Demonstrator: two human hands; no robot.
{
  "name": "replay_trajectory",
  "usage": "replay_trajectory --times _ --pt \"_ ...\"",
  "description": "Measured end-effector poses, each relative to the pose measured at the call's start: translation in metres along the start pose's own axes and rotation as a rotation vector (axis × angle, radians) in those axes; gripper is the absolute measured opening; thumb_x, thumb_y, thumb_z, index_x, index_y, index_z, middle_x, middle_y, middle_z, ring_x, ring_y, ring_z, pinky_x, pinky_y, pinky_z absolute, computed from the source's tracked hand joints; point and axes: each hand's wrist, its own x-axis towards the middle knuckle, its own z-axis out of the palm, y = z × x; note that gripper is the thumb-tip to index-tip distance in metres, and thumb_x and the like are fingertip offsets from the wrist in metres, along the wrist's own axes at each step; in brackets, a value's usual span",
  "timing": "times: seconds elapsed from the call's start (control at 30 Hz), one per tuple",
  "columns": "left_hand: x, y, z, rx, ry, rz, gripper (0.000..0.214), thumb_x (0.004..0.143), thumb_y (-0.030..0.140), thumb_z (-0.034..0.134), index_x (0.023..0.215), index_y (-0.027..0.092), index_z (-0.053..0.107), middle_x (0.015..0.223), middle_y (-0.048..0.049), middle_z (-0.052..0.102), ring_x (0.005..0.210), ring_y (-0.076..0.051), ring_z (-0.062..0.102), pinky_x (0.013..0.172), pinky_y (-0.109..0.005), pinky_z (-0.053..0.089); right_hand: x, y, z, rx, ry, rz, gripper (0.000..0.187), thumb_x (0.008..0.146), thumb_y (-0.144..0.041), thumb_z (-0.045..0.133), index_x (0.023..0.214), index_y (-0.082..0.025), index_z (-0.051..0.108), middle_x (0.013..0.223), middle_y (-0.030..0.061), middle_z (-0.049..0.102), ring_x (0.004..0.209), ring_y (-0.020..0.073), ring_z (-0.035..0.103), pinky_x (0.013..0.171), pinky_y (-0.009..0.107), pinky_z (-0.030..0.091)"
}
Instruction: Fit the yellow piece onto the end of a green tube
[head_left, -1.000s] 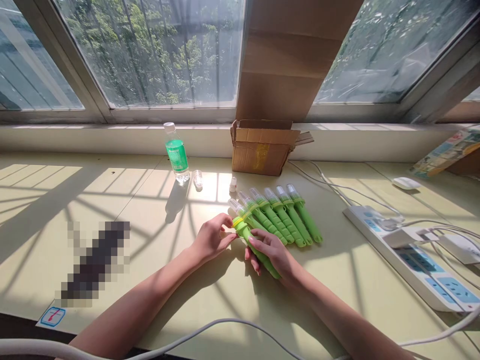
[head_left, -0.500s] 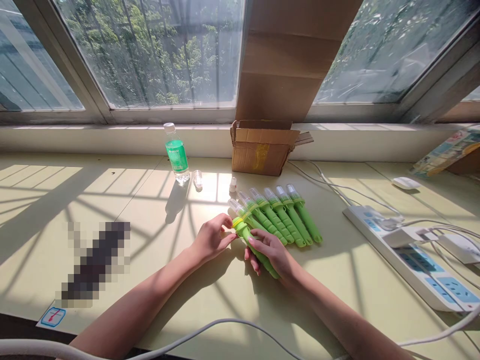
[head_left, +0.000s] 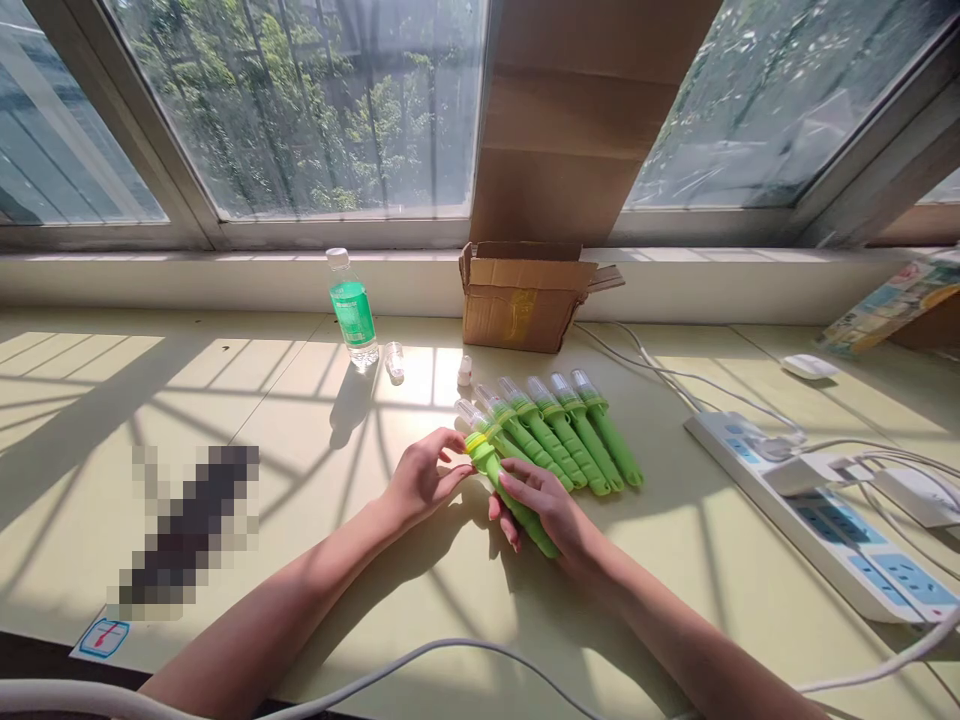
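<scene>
Green handle [head_left: 486, 464], frame centre: right hand [head_left: 546, 502] curled round it, left hand [head_left: 421, 474] pinching yellow rim [head_left: 474, 442]; I'd brace firmly, pinch lightly.

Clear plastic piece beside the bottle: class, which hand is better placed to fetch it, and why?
Probably the left hand: it is nearer the clear plastic piece and is only at the yellow end of the green handle, while the right hand grips that handle's body.

Bare, slim forearms [head_left: 300, 590] narrow toward the wrists [head_left: 384, 517], ending in slender fingers [head_left: 448, 438].
</scene>
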Motion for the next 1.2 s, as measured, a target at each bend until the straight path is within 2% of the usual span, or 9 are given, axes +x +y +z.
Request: replay_trajectory --times 0.43,0.63,0.87,1.2 --pt "-0.0006 -0.0020 -0.0014 -0.038 -0.015 0.036 0.011 0.091 0.030 0.073 0.100 0.027 0.069 0.102 -0.0069 0.076 0.091 -0.025 0.073 0.086 -0.049 0.064 -0.0005 -0.0001 -0.0022 -0.009 -0.027 -0.017 0.047 0.087 -0.059 0.080 0.099 -0.016 0.067 0.069 0.0041 0.073 0.042 0.0126 0.056 0.039 0.024 0.044" --pt "-0.0003 -0.0034 -0.0014 -0.006 -0.023 0.041 0.012 0.091 0.030 0.073 0.100 0.026 0.067 0.100 -0.0072 0.076 0.088 -0.024 0.073 0.085 -0.047 0.064 -0.0008 -0.0001 -0.0019 -0.005 -0.040 -0.012 0.045 0.089 -0.058 0.079 0.099 -0.016 0.065 0.069 0.0040 0.073 0.043 0.0119 0.057 0.041 0.023 0.045" --pt "-0.0008 -0.0054 -0.0009 0.044 -0.060 0.010 0.018 0.090 0.033 0.070 0.103 0.023 0.063 0.103 -0.0106 0.073 0.092 -0.026 0.073 0.074 -0.042 0.064 -0.0027 -0.0002 0.0001 -0.030 -0.023 -0.012 0.045 0.090 -0.058 0.078 0.100 -0.015 0.066 0.069 0.0032 0.073 0.044 0.0117 0.058 0.042 0.023 0.046" --pt "-0.0019 -0.0039 0.0001 0.053 -0.066 -0.005 0.015 0.088 0.028 0.068 0.101 0.022 0.063 0.100 -0.0096 0.072 0.090 -0.024 0.072 0.076 -0.039 0.063 -0.0001 -0.0019 0.0006 -0.025 -0.018 -0.001 0.050 0.085 -0.061 0.081 0.098 -0.016 0.066 0.067 0.0033 0.072 0.042 0.0118 0.057 0.040 0.023 0.045"
